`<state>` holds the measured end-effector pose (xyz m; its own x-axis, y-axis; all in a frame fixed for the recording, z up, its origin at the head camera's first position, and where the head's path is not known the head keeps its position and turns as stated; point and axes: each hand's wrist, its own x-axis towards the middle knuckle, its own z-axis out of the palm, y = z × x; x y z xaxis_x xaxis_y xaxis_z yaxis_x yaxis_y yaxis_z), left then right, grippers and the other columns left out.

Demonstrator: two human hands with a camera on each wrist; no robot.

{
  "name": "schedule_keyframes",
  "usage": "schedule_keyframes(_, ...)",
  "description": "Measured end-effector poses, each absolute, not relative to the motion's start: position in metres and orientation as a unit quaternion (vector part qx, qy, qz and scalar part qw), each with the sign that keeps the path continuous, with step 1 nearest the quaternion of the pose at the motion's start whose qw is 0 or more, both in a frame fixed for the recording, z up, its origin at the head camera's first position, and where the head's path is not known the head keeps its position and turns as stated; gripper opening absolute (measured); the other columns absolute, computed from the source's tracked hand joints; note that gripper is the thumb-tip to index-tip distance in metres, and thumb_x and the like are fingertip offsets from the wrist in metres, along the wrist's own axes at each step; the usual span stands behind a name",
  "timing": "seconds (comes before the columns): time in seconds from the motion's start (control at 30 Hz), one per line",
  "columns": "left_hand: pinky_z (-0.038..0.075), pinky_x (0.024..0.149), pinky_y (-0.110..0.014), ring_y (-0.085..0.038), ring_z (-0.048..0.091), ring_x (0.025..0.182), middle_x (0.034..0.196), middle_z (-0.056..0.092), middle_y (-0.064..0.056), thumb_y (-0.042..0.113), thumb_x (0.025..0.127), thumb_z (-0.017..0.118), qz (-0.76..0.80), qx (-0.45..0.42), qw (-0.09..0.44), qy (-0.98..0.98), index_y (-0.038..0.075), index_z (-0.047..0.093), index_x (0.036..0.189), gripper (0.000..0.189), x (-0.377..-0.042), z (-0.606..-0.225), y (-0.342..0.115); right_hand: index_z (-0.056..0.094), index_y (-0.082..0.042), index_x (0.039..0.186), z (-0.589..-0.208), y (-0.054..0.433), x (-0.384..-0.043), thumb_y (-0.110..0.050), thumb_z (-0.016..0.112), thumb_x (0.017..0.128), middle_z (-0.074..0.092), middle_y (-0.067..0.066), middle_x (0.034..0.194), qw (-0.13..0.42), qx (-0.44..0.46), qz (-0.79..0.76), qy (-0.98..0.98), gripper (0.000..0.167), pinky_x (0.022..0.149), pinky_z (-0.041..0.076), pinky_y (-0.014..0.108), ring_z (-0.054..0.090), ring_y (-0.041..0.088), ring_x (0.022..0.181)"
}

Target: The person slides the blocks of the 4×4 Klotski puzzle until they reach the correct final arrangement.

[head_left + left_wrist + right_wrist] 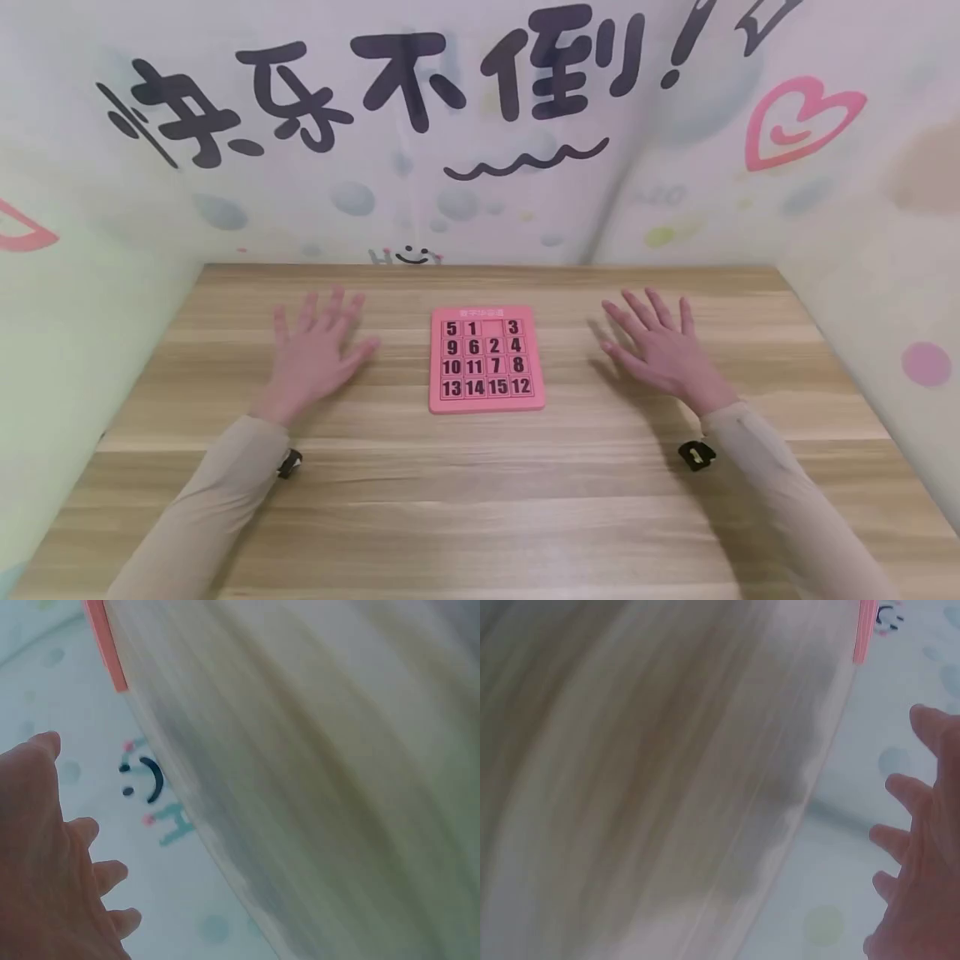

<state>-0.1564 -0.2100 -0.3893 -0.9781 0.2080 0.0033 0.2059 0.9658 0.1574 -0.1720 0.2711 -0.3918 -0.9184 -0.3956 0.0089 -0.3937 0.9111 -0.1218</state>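
Observation:
A pink sliding number puzzle (pixel 486 402) lies flat at the middle of the wooden table, its numbered tiles facing up. One gap shows in its top row, between the 1 and the 3. To its left my left hand (pixel 311 358) is spread with fingers straight, apart from the puzzle and holding nothing. On the other side my right hand (pixel 663 350) is likewise spread and holds nothing. Each wrist view shows its hand, the left hand (pixel 45 855) and the right hand (pixel 930 855), with a pink edge of the puzzle (pixel 106 649) at the top.
The wooden table (pixel 480 517) meets a printed wall (pixel 300 200) at its back edge, with more wall on both sides. That wall carries large dark characters and a pink heart (pixel 765 154). Black wrist devices (pixel 697 455) sit below both sleeve cuffs.

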Motion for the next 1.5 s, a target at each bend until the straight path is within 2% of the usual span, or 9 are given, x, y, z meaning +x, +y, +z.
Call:
schedule_keyframes(0.17, -0.026, 0.102, -0.057, -0.041, -0.006, 0.143, 0.161, 0.004, -0.011, 0.059, 0.098, 0.036, 0.072, 0.138, 0.018, 0.988, 0.018, 0.014, 0.157, 0.075, -0.159, -0.394, -0.194, 0.023, -0.021, 0.155, -0.394, 0.252, -0.176, -0.045, 0.039, 0.102, 0.017, 0.013, 0.159, 0.001, -0.250, -0.061, 0.966, 0.061, 0.110, -0.011, 0.063, 0.003, 0.039, 0.145)
schedule_keyframes(0.4, -0.011, 0.109, -0.064, -0.039, 0.004, 0.144, 0.161, 0.008, -0.007, 0.065, 0.095, 0.035, 0.039, 0.209, 0.069, 0.975, 0.020, 0.016, 0.156, 0.078, -0.158, -0.404, -0.162, 0.030, -0.019, 0.153, -0.393, 0.228, -0.173, -0.041, 0.044, 0.102, 0.021, 0.011, 0.159, -0.002, -0.279, -0.068, 0.958, 0.058, 0.112, -0.006, 0.061, 0.008, 0.038, 0.144)
schedule_keyframes(0.6, -0.012, 0.110, -0.061, -0.036, 0.004, 0.145, 0.161, 0.006, -0.003, 0.068, 0.092, 0.040, 0.053, 0.246, 0.126, 0.960, 0.019, 0.012, 0.156, 0.086, -0.158, -0.400, -0.148, 0.028, -0.019, 0.154, -0.391, 0.211, -0.172, -0.043, 0.041, 0.102, 0.020, 0.007, 0.159, 0.004, -0.304, -0.067, 0.950, 0.058, 0.113, -0.011, 0.055, 0.008, 0.036, 0.145)
schedule_keyframes(0.87, -0.011, 0.110, -0.061, -0.036, 0.006, 0.145, 0.161, 0.005, -0.005, 0.063, 0.093, 0.045, 0.081, 0.272, 0.159, 0.946, 0.012, 0.010, 0.156, 0.088, -0.161, -0.400, -0.146, 0.032, -0.016, 0.153, -0.390, 0.195, -0.169, -0.042, 0.041, 0.103, 0.024, 0.009, 0.158, 0.023, -0.335, -0.075, 0.939, 0.057, 0.113, -0.007, 0.058, 0.013, 0.036, 0.144)
schedule_keyframes(1.13, -0.009, 0.111, -0.060, -0.033, 0.008, 0.145, 0.160, 0.004, -0.006, 0.064, 0.092, 0.045, 0.073, 0.282, 0.166, 0.942, 0.009, 0.011, 0.155, 0.090, -0.155, -0.399, -0.136, 0.037, -0.010, 0.150, -0.395, 0.180, -0.162, -0.042, 0.041, 0.102, 0.029, 0.008, 0.156, 0.051, -0.392, -0.056, 0.917, 0.057, 0.114, 0.004, 0.060, 0.018, 0.034, 0.143)
schedule_keyframes(1.5, -0.003, 0.113, -0.058, -0.032, 0.011, 0.145, 0.160, 0.008, -0.010, 0.063, 0.092, 0.047, 0.073, 0.289, 0.151, 0.943, 0.004, 0.015, 0.154, 0.091, -0.140, -0.397, -0.126, 0.044, -0.012, 0.146, -0.396, 0.168, -0.151, -0.046, 0.041, 0.101, 0.038, 0.007, 0.151, 0.070, -0.415, -0.052, 0.906, 0.057, 0.115, 0.007, 0.057, 0.023, 0.031, 0.142)
